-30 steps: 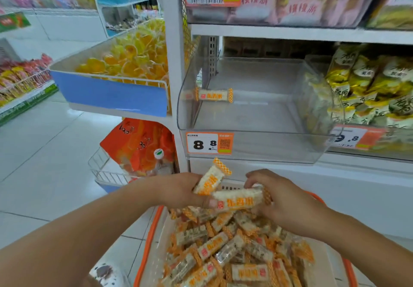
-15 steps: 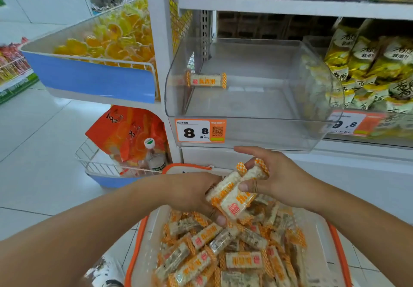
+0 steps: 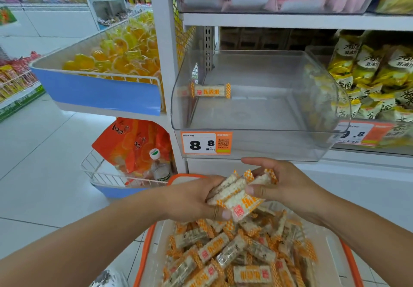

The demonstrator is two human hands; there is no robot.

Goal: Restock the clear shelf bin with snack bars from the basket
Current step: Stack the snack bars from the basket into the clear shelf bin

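Clear shelf bin fills the middle of the frame on its shelf, with a single snack bar lying at its back left and an orange price tag reading 8.8 on its lower left front. Below it, at the bottom centre, the white basket with an orange rim is heaped with loose snack bars. At upper left a blue-fronted bin holds yellow sweets. Just above the basket and under the bin's front edge, the two hands meet: the left hand grips a small bundle of bars from the left, and the right hand pinches the same bundle from the right, thumb on top.
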